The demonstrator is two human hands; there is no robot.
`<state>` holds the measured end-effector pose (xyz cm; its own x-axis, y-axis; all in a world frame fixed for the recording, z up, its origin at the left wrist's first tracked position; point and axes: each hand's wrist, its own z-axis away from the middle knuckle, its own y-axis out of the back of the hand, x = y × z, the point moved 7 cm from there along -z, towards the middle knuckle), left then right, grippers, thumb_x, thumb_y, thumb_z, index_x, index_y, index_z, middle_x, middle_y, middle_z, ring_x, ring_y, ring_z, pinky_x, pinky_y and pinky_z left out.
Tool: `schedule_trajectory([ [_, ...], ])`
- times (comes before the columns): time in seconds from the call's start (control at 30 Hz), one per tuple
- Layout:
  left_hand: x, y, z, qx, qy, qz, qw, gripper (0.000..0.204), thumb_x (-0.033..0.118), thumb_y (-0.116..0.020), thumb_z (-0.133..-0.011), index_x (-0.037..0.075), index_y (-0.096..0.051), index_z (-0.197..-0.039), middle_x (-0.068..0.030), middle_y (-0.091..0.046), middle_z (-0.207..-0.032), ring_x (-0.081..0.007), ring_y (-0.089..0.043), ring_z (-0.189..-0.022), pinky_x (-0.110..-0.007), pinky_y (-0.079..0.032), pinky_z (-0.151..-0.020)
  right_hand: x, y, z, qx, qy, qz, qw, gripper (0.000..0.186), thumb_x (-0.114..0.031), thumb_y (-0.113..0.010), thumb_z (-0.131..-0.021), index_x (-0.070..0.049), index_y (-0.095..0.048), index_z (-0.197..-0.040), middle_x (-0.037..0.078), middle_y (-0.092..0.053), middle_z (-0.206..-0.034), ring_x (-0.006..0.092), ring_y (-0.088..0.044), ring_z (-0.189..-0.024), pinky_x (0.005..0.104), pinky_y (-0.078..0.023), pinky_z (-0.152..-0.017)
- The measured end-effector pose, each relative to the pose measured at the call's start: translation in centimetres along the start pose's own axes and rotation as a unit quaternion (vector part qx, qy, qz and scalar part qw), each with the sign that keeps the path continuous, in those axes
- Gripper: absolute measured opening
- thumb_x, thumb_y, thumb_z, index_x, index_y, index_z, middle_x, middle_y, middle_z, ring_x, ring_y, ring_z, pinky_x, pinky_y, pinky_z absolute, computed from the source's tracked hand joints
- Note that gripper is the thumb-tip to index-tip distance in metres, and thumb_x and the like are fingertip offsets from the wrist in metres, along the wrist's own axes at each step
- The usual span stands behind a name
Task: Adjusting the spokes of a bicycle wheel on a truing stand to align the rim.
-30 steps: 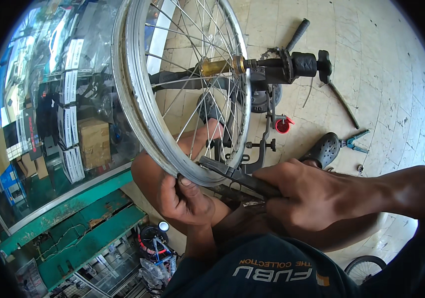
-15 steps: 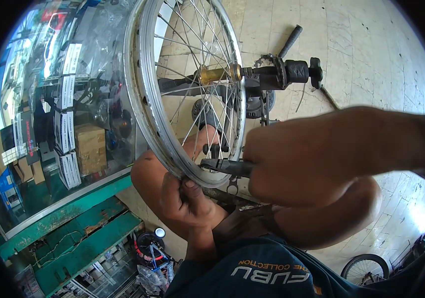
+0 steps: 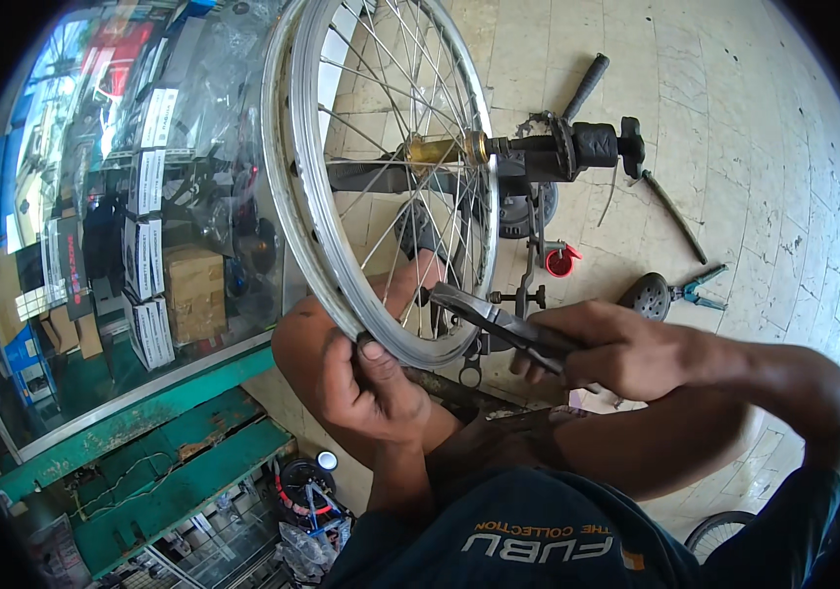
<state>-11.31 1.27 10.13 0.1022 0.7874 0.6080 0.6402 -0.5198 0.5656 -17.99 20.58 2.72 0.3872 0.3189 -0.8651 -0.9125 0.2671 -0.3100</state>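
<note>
A shiny spoked wheel rim (image 3: 288,187) with a brass-coloured hub (image 3: 437,149) stands upright in a dark metal stand (image 3: 538,236) on the tiled floor. My left hand (image 3: 366,383) pinches the bottom of the rim between thumb and fingers. My right hand (image 3: 626,348) grips dark pliers (image 3: 498,319), whose jaws point left toward the spokes just above the lower rim. My bare knee (image 3: 302,344) sits behind the rim.
A glass display case with a green frame (image 3: 145,422) stands at the left, full of boxes. On the floor to the right lie a red cap (image 3: 562,260), blue-handled pliers (image 3: 700,290), a round dark part (image 3: 648,294) and a thin rod (image 3: 675,216).
My right hand rose across the view, then came back down; it now holds the pliers at the lower spokes. My left hand stays on the rim's bottom.
</note>
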Motion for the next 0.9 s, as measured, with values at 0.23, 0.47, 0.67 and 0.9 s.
schedule_trajectory([
  [0.23,-0.1,0.4,-1.8,0.044,0.01,-0.015,0.999,0.021,0.011,-0.052,-0.105,-0.005,-0.065,-0.109,-0.0077,-0.065,-0.084,-0.0166,-0.053,-0.067,-0.028,-0.046,-0.067,1.3,-2.3,-3.5,0.003,0.257,-0.131,0.957,0.042,-0.004,-0.048,-0.077,0.002,-0.062,-0.116,0.011,-0.055,-0.109,0.0209,-0.053,-0.084,0.0338,-0.039,-0.069],
  [0.47,2.5,-0.7,-4.3,0.054,0.018,-0.053,0.997,0.028,0.019,-0.049,-0.11,-0.001,-0.066,-0.098,-0.0018,-0.062,-0.074,-0.0072,-0.044,-0.066,-0.024,-0.039,-0.062,-0.4,-3.2,-4.0,-0.035,0.274,-0.194,0.941,0.041,0.001,-0.046,-0.078,0.002,-0.059,-0.116,0.01,-0.048,-0.112,0.0214,-0.051,-0.089,0.0326,-0.04,-0.074],
  [0.67,2.2,-0.7,-4.6,0.039,0.07,-0.007,0.997,0.022,0.015,-0.051,-0.108,-0.001,-0.064,-0.101,-0.0034,-0.061,-0.078,-0.0097,-0.045,-0.066,-0.026,-0.04,-0.063,-1.0,-3.9,-4.8,-0.044,0.26,-0.272,0.926,0.034,0.005,-0.045,-0.079,0.002,-0.057,-0.111,0.008,-0.048,-0.105,0.0206,-0.051,-0.086,0.0312,-0.04,-0.075],
  [0.9,2.7,-0.9,-5.1,0.05,0.075,-0.024,0.996,0.02,0.014,-0.051,-0.108,-0.001,-0.062,-0.1,-0.0036,-0.059,-0.078,-0.0106,-0.044,-0.066,-0.026,-0.04,-0.063,-1.1,-4.0,-5.1,-0.044,0.243,-0.242,0.938,0.032,0.003,-0.047,-0.079,0.001,-0.058,-0.109,0.012,-0.052,-0.111,0.0203,-0.055,-0.091,0.0304,-0.043,-0.076],
])
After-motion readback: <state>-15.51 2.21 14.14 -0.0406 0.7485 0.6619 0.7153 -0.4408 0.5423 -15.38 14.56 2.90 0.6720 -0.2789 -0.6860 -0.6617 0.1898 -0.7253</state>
